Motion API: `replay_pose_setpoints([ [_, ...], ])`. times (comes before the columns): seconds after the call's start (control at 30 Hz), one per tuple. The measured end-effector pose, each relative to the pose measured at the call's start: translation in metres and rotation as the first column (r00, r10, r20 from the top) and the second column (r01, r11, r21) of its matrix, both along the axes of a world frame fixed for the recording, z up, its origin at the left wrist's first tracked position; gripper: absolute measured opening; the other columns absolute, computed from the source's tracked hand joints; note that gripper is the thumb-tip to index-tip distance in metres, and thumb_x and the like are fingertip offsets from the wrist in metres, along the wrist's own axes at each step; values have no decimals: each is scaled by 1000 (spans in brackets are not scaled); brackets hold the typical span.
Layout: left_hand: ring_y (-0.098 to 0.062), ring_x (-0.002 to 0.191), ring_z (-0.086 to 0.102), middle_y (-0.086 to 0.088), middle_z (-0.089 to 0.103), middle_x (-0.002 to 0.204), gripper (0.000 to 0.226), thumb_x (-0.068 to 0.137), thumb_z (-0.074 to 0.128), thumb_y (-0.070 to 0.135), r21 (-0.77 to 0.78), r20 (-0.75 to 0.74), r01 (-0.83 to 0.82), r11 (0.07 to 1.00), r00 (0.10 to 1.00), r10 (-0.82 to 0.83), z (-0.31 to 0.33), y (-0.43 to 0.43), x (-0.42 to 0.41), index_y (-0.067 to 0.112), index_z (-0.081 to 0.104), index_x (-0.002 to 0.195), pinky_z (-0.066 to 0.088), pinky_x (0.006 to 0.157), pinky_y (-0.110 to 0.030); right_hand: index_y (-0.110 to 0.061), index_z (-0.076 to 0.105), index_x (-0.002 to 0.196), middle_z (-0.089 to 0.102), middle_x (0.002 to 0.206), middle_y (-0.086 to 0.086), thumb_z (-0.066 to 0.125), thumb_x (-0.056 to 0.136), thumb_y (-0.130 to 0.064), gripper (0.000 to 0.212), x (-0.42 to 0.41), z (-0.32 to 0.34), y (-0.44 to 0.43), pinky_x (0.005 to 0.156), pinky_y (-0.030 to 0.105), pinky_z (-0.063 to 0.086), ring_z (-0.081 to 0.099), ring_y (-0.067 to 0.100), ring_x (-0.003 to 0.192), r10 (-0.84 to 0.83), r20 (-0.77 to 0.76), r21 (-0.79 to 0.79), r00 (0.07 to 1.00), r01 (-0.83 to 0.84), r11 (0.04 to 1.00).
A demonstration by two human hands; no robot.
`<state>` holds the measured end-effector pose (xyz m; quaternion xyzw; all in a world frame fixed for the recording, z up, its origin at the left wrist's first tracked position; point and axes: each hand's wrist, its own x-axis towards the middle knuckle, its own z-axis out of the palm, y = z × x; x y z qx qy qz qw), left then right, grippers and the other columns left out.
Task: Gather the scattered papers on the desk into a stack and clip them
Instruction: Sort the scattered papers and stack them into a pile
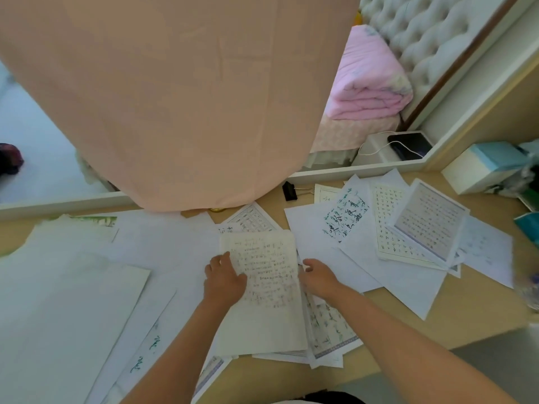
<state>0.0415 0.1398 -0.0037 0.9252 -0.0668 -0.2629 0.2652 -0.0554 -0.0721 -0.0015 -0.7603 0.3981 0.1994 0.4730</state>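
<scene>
Tabletop (466,310): a handwritten sheet (268,287) lies on top of a small pile (329,336) at front centre. The left hand (223,279) rests on the sheet's left half; its grip is slack, with fingers fairly straight and the thumb laid on the paper, clasping nothing. The right hand (319,277) sits at the sheet's right edge with fingers curled down; whether its grip has closed on the paper cannot be told. More papers (408,234) are fanned out at right, and large white sheets (73,301) lie at left. A black binder clip (289,191) lies near the rear edge, well apart from both hands.
</scene>
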Motion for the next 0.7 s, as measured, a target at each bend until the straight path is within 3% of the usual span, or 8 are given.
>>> replay_pose_setpoints([
  [0.07,-27,134,33,-7,36,146,56,95,55,26,-135,61,8,991,998,0,12,-24,6,18,34,146,39,105,-45,-18,42,145,51,134,6,57,96,-23,52,0,7,-26,91,34,49,59,25,114,-31,23,-11,999,31,999],
  [0.17,-18,116,51,0,48,135,45,96,54,25,-305,18,67,950,998,-65,25,-76,9,24,43,140,50,95,-40,-17,49,141,55,126,5,55,96,-19,45,-7,18,-71,74,29,51,64,20,95,-89,61,-30,994,91,995],
  [0.23,-16,111,54,3,52,130,43,97,53,25,-349,-10,147,925,987,-160,31,-116,5,24,44,138,51,92,-36,-18,51,138,56,126,4,53,97,-18,41,-19,22,-108,73,29,51,64,19,91,-117,78,-65,990,122,990],
  [0.33,-16,110,55,2,55,130,42,96,54,27,-327,-19,286,901,951,-309,30,-182,-5,24,45,138,49,93,-35,-21,53,136,55,131,4,52,96,-19,40,-44,27,-170,84,35,52,62,21,104,-156,88,-126,984,166,978],
  [0.5,-22,123,52,-3,52,139,50,96,54,29,-165,-29,410,897,907,-420,15,-290,-27,21,39,143,45,100,-38,-26,53,136,50,136,2,52,95,-22,41,-85,17,-279,74,27,46,53,15,103,-105,59,-260,993,117,958],
  [0.63,-23,133,43,-5,44,147,57,95,56,28,-56,-58,398,916,914,-401,1,-385,-48,17,34,147,42,105,-41,-30,54,131,41,144,2,54,92,-24,40,-105,1,-375,100,37,46,45,22,128,-66,1,-364,998,62,930],
  [0.7,-26,137,37,-7,39,150,62,94,57,26,-30,-70,380,924,922,-381,-3,-424,-54,15,30,149,38,110,-45,-30,53,132,38,146,1,55,92,-22,41,-109,-5,-412,104,39,43,38,23,132,-44,-21,-409,999,32,912],
])
